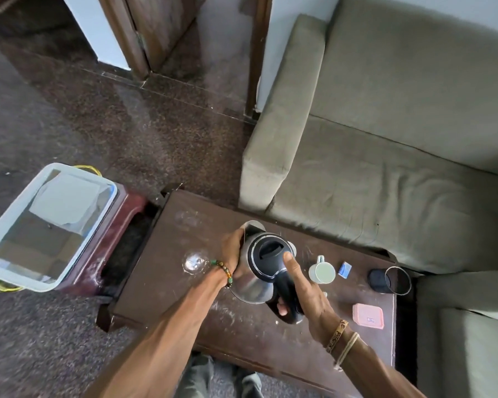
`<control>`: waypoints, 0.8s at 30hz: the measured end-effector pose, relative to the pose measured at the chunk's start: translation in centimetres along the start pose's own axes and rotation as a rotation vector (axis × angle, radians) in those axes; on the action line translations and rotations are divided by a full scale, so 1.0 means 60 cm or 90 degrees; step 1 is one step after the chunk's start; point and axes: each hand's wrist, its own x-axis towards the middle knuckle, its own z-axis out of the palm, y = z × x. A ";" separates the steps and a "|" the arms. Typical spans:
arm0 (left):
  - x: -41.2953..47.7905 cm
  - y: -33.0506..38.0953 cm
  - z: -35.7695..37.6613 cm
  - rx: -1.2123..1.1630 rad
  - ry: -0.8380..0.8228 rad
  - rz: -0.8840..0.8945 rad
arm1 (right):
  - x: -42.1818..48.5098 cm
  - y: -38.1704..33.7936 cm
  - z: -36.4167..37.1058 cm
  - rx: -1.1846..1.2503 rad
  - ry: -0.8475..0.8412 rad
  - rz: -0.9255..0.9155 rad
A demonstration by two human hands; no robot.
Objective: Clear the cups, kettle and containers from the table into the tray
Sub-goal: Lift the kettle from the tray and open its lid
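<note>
Right hand [305,288]: I'm gripping the kettle [253,282] by its handle [292,307], thumb pinning the lid [270,249] shut.
Left hand [232,251]: I'm cupping the kettle's side, steadying its weight.
Kettle: hovering tilted over the table [161,282], well apart from the tray [18,202].

Left hand [232,251] partly behind kettle [253,285], print on blue packet [345,268] unreadable, sofa [385,139] cropped

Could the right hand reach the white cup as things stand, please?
Probably not yet: the right hand grips the kettle by its handle. The white cup stands close by, nothing between them, so a freed hand should reach.
</note>
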 end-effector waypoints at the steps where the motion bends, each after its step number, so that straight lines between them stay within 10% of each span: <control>1: -0.001 -0.004 0.001 0.006 -0.007 0.005 | 0.005 0.000 -0.002 0.002 -0.021 0.032; 24: 0.031 -0.071 0.005 0.159 -0.084 -0.014 | 0.025 0.045 0.014 0.084 -0.043 0.107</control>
